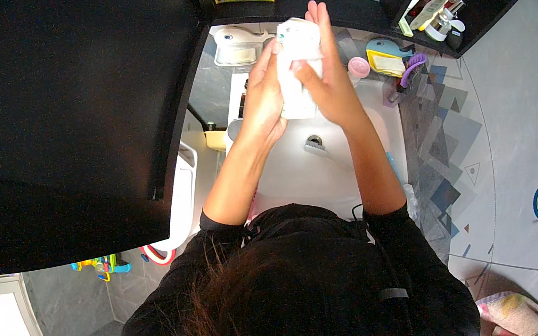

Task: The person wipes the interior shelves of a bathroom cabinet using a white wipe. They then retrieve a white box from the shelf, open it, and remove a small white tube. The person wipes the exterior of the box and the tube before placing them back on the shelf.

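Both my hands are raised over a white washbasin [296,174] and hold a folded white cloth or tissue [300,47] between them. My left hand [263,95] supports it along its left edge, its fingertips partly hidden behind it. My right hand [331,79] lies on its right side, thumb across the front and fingers extended upward behind it. Small green marks show near the cloth's upper left corner. Below the hands, a grey-bristled brush [314,146] rests in the basin beside the drain [315,138].
A white whale-shaped soap dish [237,36] stands behind the basin at left. A pink cup [358,67], a blue whale soap dish [387,48] and a purple comb or brush [414,68] are at right. An open black cabinet door [71,120] juts in at left.
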Action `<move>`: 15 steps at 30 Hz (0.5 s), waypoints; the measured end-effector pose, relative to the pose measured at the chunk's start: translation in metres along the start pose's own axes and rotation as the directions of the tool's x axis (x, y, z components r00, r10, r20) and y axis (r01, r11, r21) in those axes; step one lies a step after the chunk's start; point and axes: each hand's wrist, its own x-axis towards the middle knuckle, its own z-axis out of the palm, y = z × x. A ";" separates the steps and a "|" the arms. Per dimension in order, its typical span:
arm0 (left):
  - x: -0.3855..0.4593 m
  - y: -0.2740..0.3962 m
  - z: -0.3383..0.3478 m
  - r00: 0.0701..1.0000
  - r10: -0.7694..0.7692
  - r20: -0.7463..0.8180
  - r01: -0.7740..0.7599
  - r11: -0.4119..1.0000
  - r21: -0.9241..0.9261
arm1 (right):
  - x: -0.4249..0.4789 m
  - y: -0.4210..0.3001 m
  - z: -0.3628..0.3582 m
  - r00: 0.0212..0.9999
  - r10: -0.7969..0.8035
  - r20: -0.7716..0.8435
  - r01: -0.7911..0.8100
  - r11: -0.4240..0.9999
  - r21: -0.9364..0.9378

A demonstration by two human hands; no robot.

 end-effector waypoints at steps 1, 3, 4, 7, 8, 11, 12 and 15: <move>-0.002 -0.001 0.001 1.000 -0.013 0.018 0.013 1.000 0.023 | 0.002 0.001 -0.003 0.999 0.045 0.025 -0.046 0.998 0.040; -0.003 -0.001 0.003 0.999 -0.031 0.028 0.029 0.997 0.068 | 0.006 -0.002 -0.011 0.988 0.132 0.081 -0.141 0.983 0.117; -0.004 -0.001 0.003 0.999 -0.034 0.020 0.032 0.995 0.091 | 0.007 -0.002 -0.008 0.994 0.106 0.021 -0.108 0.990 0.095; -0.006 0.001 0.004 0.995 -0.099 -0.007 0.099 0.988 0.117 | 0.010 0.001 -0.010 0.982 0.185 -0.038 -0.182 0.981 0.068; -0.006 0.001 0.004 0.991 -0.130 -0.017 0.131 0.984 0.118 | 0.011 0.002 -0.011 0.978 0.199 -0.069 -0.196 0.980 0.042; -0.005 -0.004 0.004 0.997 -0.054 0.060 0.048 0.995 0.086 | 0.013 0.009 -0.013 0.954 0.264 -0.140 -0.262 0.964 0.033; -0.005 -0.006 0.003 0.995 -0.026 0.099 0.013 0.992 0.125 | 0.016 0.012 -0.014 0.940 0.305 -0.151 -0.297 0.952 0.073; -0.004 -0.008 -0.002 0.983 -0.031 0.183 0.001 0.987 0.164 | 0.021 0.016 -0.012 0.917 0.358 -0.178 -0.319 0.924 0.212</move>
